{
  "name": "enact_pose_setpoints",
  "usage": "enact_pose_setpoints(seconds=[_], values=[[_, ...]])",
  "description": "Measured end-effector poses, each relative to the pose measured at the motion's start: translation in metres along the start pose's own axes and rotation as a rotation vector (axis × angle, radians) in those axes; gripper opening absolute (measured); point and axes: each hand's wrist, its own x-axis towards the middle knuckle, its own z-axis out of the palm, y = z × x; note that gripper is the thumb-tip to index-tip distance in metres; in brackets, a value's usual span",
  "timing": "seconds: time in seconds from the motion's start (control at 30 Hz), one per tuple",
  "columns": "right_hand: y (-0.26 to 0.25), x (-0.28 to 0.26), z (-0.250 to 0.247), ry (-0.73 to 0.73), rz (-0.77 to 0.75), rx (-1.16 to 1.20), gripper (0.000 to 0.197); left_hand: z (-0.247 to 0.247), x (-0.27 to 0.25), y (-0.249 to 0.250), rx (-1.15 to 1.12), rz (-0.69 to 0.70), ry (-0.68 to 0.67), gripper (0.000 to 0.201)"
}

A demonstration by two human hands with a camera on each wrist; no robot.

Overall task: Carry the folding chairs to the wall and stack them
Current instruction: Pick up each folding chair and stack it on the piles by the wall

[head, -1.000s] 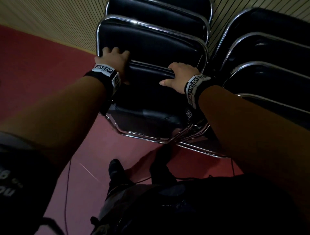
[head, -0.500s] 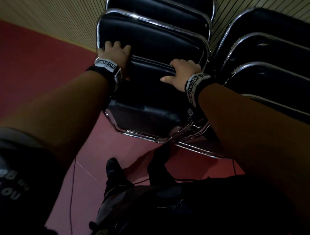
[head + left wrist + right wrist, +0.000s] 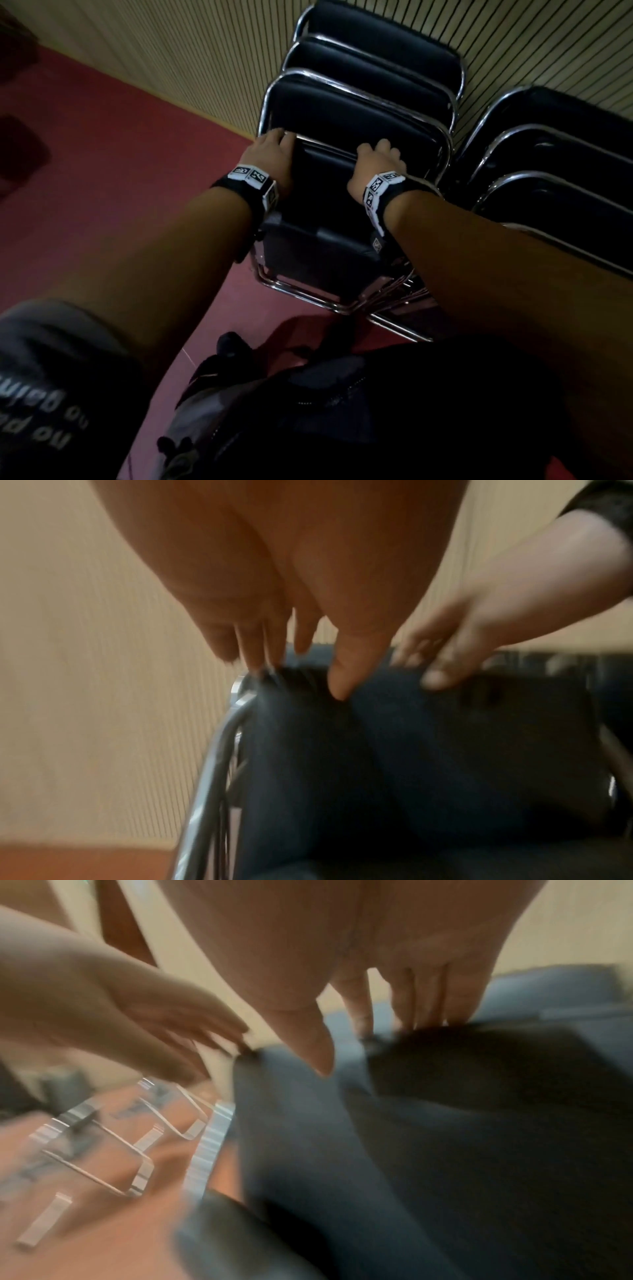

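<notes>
A folded black chair (image 3: 325, 219) with a chrome frame stands upright against a stack of like chairs (image 3: 359, 113) leaning on the ribbed wall. My left hand (image 3: 270, 150) grips the left end of its top edge. My right hand (image 3: 376, 157) grips the same edge further right. In the left wrist view, the left hand (image 3: 298, 669) has its fingers over the back of the chair (image 3: 428, 750) and its thumb on the front. The right hand (image 3: 366, 1042) holds the chair (image 3: 445, 1137) the same way. Both wrist views are blurred.
A second stack of folded chairs (image 3: 555, 192) leans on the beige wall (image 3: 171, 51) just to the right. Chrome chair legs (image 3: 103, 1137) crowd the red floor (image 3: 102, 171) at the base. My feet and a cable lie below the chair.
Both hands have pushed the chair's top edge away from me, closer against the stack. My head has pulled back and more wall now shows.
</notes>
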Motion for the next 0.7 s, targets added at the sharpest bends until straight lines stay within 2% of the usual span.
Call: enact_pose_setpoints(seconds=[0.1,0.17,0.33,0.53,0.7], values=[[-0.061,-0.014,-0.016,0.031,-0.079,0.11,0.054,-0.017,-0.02,-0.026,-0.121,-0.038,-0.087,0.073],[-0.106,-0.023,-0.028,0.023,-0.122,0.165,0.051,-0.028,-0.035,-0.05,-0.173,-0.072,-0.12,0.068],[-0.221,-0.042,-0.049,-0.057,-0.21,0.074,0.024,-0.062,-0.08,-0.139,-0.214,-0.152,-0.093,0.065],[-0.378,-0.073,-0.06,-0.035,-0.331,-0.005,0.026,-0.124,-0.151,-0.26,-0.247,-0.261,0.004,0.05],[-0.505,-0.114,-0.056,-0.072,-0.591,0.143,0.033,-0.164,-0.24,-0.36,-0.261,-0.432,0.038,0.039]])
